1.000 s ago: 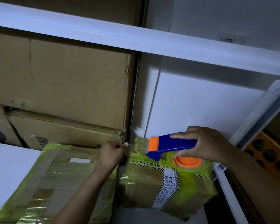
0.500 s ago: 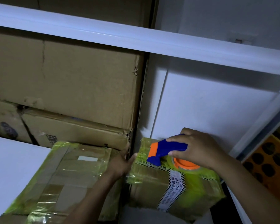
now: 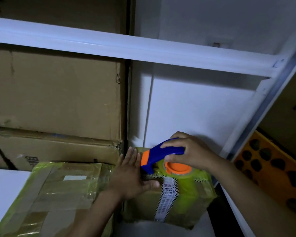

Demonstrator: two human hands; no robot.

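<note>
A small cardboard parcel [image 3: 183,200] wrapped in yellow-green tape, with a white printed strip down its front, stands on the white shelf at lower centre. A blue and orange tape dispenser [image 3: 161,155] with a yellow-green roll lies on the parcel's top. My right hand [image 3: 191,151] grips the dispenser's blue handle from above. My left hand [image 3: 132,175] lies flat with straight fingers on the parcel's top left edge, right beside the dispenser's orange front. A larger taped parcel [image 3: 58,194] sits directly to the left.
Big brown cardboard boxes [image 3: 58,100] are stacked behind the left parcel. A white shelf beam [image 3: 143,48] crosses above. White wall panels stand behind the small parcel. A white upright [image 3: 263,103] slants at right, with an orange perforated crate [image 3: 272,175] beyond it.
My left hand has moved from the gap between the parcels onto the small parcel's top, fingers now flat. The dispenser has come a little nearer along the parcel's top.
</note>
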